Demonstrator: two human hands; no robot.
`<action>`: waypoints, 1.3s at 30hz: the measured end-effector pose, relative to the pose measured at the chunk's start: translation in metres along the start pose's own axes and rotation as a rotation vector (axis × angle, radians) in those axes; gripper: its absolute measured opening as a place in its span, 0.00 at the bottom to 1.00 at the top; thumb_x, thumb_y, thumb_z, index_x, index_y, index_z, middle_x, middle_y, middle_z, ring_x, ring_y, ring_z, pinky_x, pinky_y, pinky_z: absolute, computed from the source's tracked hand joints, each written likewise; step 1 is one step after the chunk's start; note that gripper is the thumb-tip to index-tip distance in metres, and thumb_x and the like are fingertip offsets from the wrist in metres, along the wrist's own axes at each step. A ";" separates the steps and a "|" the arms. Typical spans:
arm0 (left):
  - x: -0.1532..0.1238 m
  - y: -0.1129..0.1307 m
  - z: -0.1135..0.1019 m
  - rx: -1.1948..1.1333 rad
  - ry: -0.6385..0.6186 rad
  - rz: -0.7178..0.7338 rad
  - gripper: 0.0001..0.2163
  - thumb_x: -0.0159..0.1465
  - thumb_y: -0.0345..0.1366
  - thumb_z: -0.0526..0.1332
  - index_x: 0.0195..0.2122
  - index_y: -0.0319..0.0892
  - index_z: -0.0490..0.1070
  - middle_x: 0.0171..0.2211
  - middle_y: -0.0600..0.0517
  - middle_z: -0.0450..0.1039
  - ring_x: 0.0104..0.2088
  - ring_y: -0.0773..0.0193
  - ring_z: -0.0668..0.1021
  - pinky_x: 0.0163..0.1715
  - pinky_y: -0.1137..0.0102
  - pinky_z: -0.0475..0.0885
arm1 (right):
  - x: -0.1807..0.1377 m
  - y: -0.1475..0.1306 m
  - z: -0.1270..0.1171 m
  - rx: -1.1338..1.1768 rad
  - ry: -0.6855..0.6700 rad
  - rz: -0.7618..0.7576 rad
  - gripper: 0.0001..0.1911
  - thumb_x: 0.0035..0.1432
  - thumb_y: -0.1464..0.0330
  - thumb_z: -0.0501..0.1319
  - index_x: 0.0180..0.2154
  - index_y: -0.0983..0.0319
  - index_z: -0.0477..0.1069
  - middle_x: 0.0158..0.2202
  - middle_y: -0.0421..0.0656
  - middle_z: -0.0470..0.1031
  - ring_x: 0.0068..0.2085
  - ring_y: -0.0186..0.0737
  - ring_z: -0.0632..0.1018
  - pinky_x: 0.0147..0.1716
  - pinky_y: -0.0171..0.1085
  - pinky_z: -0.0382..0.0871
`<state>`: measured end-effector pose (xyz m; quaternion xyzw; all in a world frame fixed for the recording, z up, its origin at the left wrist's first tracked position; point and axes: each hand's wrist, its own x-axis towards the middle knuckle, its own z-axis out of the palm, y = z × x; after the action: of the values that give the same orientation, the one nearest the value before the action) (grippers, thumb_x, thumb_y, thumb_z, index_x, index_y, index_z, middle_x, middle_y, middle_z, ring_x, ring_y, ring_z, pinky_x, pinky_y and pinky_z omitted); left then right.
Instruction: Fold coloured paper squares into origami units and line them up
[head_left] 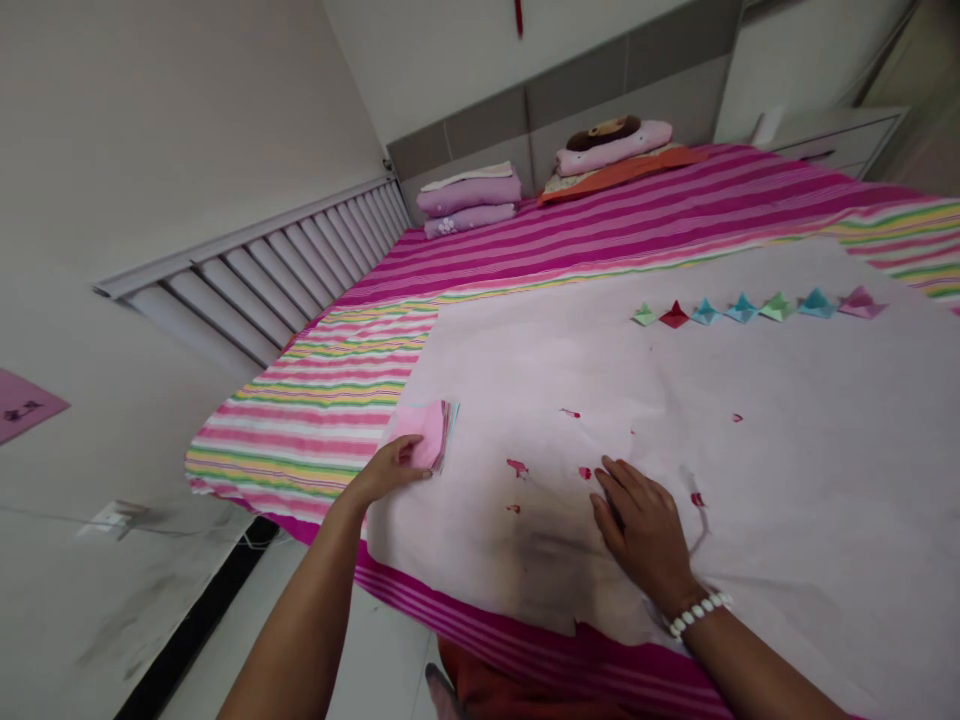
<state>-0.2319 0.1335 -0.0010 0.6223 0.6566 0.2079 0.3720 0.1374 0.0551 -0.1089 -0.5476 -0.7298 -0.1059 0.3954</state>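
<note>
My left hand (391, 470) is at a stack of square coloured paper (422, 430), pink sheet on top. Its fingers touch the top sheet and its thumb lies along the near edge, with a gap between them. My right hand (641, 525), wearing a white bead bracelet (699, 613), rests palm down with fingers spread and holds nothing. Just left of its fingertips is a small red mark (585, 473) on the large whitish sheet (510, 350). Farther back, several small folded paper shapes in green, red, blue and pink stand in a row, among them a red one (675, 315).
The whitish sheet covers part of a bed with a striped bedspread (322, 400). Folded lilac bedding (471, 200) and a pink pillow (615, 150) lie by the headboard (487, 125). A grey railing (255, 260) runs along the left side.
</note>
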 end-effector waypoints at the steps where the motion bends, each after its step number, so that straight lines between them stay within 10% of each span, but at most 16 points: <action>1: 0.000 -0.001 0.000 0.004 0.002 0.001 0.36 0.42 0.45 0.72 0.53 0.41 0.67 0.57 0.42 0.66 0.57 0.48 0.69 0.57 0.57 0.64 | 0.000 0.000 0.000 -0.001 0.000 -0.001 0.14 0.62 0.68 0.54 0.46 0.66 0.70 0.50 0.55 0.75 0.52 0.53 0.73 0.47 0.48 0.64; 25: 0.000 -0.003 0.001 0.005 0.031 -0.002 0.29 0.44 0.47 0.70 0.47 0.43 0.73 0.60 0.43 0.64 0.59 0.47 0.67 0.58 0.58 0.61 | 0.000 -0.001 0.000 0.015 -0.034 0.026 0.15 0.62 0.66 0.53 0.48 0.63 0.69 0.51 0.54 0.74 0.53 0.54 0.73 0.47 0.50 0.63; 39: -0.002 0.002 0.005 -0.092 0.060 0.067 0.13 0.48 0.48 0.67 0.23 0.42 0.74 0.47 0.42 0.75 0.59 0.44 0.66 0.54 0.57 0.62 | 0.000 -0.001 0.000 0.007 -0.015 0.016 0.14 0.61 0.67 0.54 0.47 0.65 0.70 0.50 0.54 0.75 0.52 0.53 0.73 0.48 0.49 0.63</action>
<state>-0.2271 0.1309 -0.0025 0.6196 0.6360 0.2688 0.3732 0.1368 0.0551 -0.1088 -0.5526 -0.7287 -0.0961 0.3929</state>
